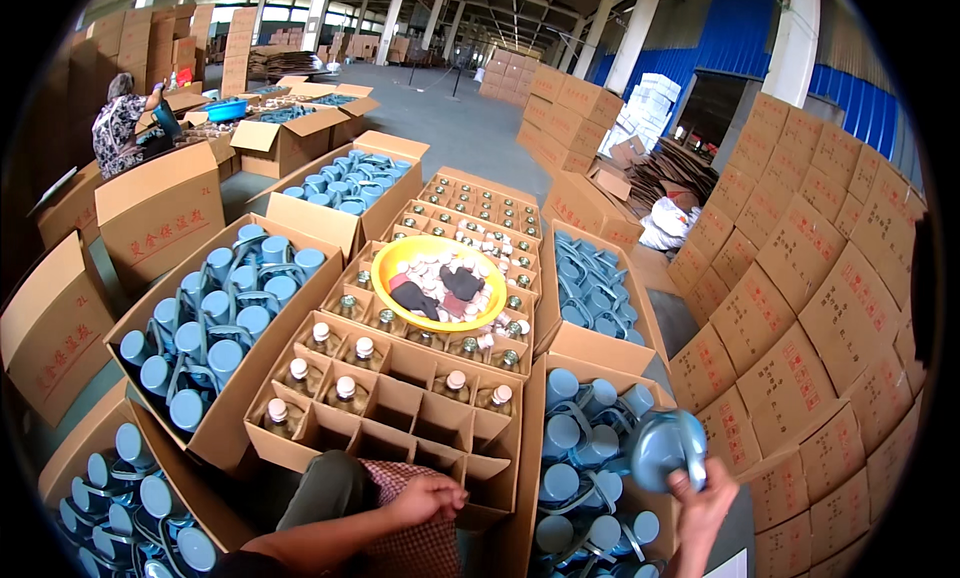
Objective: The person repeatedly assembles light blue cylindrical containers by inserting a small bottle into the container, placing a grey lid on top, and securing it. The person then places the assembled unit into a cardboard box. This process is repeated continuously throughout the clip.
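My right hand grips a blue thermos jug, somewhat blurred, and holds it above an open carton of similar blue jugs with lids and handles. My left hand is closed over my lap, beside the near edge of the divided carton; whatever its fingers hold, if anything, is hidden. In that divided carton stand several glass bottles with white tops, while the other compartments in its middle and near right hold none.
A yellow basin with small pale pieces and dark cloths sits on divided cartons of glass bottles. Cartons of blue jugs flank me on the left and right. Stacked closed boxes wall off the right. Another person works at the far left.
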`<state>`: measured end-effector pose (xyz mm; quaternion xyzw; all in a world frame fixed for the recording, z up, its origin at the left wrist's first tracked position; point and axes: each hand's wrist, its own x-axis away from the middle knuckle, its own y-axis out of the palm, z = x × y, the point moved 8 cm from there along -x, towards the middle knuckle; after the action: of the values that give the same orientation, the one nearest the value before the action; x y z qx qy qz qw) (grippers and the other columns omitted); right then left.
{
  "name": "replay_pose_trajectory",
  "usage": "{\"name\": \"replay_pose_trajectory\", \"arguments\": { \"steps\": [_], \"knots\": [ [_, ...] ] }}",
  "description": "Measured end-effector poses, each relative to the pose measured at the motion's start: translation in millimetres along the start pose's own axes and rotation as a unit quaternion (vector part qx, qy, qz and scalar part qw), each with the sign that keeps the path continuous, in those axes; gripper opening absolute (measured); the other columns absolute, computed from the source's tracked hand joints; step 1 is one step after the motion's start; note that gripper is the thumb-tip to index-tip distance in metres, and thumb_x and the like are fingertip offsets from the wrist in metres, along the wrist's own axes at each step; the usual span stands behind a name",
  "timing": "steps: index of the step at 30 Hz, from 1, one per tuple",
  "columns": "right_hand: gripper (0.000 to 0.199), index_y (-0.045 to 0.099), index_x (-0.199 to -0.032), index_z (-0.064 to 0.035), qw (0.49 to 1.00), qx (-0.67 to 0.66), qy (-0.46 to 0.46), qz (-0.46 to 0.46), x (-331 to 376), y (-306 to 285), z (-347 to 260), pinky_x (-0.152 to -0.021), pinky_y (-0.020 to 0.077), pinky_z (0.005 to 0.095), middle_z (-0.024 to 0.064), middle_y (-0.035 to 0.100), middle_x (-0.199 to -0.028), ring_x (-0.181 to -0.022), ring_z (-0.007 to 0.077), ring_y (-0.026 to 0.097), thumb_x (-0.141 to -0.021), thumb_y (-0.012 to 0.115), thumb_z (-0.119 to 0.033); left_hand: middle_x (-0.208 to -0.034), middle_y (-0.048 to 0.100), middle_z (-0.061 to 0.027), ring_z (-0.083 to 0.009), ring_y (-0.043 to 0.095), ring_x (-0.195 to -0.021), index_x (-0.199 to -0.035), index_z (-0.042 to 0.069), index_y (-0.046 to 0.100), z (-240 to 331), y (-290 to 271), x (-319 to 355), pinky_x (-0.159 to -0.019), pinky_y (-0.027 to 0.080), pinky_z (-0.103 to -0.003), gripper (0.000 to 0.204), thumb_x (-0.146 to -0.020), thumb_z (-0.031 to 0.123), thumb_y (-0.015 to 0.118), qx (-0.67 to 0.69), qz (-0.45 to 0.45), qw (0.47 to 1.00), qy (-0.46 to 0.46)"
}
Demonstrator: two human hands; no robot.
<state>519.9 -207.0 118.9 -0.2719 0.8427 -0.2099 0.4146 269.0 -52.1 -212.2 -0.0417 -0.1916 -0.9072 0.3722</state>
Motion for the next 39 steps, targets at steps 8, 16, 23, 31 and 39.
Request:
{"name": "replay_pose_trajectory", "arguments": {
  "steps": [8,16,23,31,39],
  "knots": [
    [0.011,0.062,-0.081,-0.0102,0.855,-0.115,-0.348,-0.366,185.7,142.3,-150.2,-0.064,0.0489,0.0408,0.0120,0.060,-0.078,-0.074,0.0304,0.059,-0.071,0.066,-0.012,-0.113,0.061,-0.0123,-0.0264,0.061,-0.096,-0.119,0.007,0.054,51.7,-90.1,-6.8,-0.083,0.052,-0.042,0.055,-0.093,0.053,0.043,0.368,0.109,0.922,-0.038],
    [0.022,0.066,-0.082,-0.0079,0.777,-0.184,-0.344,-0.494,239.2,193.9,-152.6,-0.061,0.0513,0.0375,0.0082,0.063,-0.074,-0.069,0.0278,0.061,-0.073,0.076,-0.025,-0.100,0.067,-0.0093,-0.0183,0.065,-0.086,-0.110,0.001,0.063,6.2,-175.8,45.2,-0.075,0.053,-0.031,0.030,-0.096,0.022,0.048,0.048,0.079,0.977,0.193],
    [0.030,0.065,-0.103,-0.0043,0.929,-0.119,-0.350,-0.026,55.2,140.7,-221.2,-0.075,0.0506,0.0405,0.0119,0.068,-0.093,-0.085,0.0305,0.065,-0.081,0.064,-0.025,-0.088,0.069,-0.0072,-0.0124,0.063,-0.078,-0.101,-0.002,0.067,24.3,-113.0,78.2,-0.073,0.051,-0.028,0.027,-0.094,0.019,0.052,0.125,0.082,0.980,0.130],
    [0.032,0.069,-0.101,-0.0044,0.855,-0.181,-0.140,-0.466,69.3,280.4,-241.2,-0.078,0.0516,0.0356,0.0145,0.068,-0.095,-0.089,0.0287,0.067,-0.089,0.056,-0.031,-0.103,0.066,-0.0115,-0.0217,0.062,-0.089,-0.114,-0.001,0.061,156.6,-187.1,69.7,-0.080,0.048,-0.035,0.050,-0.098,0.040,0.038,0.015,0.154,0.976,0.153],
    [0.063,0.057,-0.125,-0.0036,0.784,-0.358,-0.314,-0.399,51.6,295.5,-253.3,-0.105,0.0342,0.0392,0.0198,0.048,-0.135,-0.127,0.0358,0.045,-0.094,0.036,-0.055,-0.148,0.031,-0.0170,-0.0259,0.025,-0.139,-0.144,0.008,0.031,266.4,-136.0,89.4,-0.113,0.013,-0.047,0.090,-0.085,0.075,0.023,0.036,-0.069,0.931,0.357]
  ]
}}
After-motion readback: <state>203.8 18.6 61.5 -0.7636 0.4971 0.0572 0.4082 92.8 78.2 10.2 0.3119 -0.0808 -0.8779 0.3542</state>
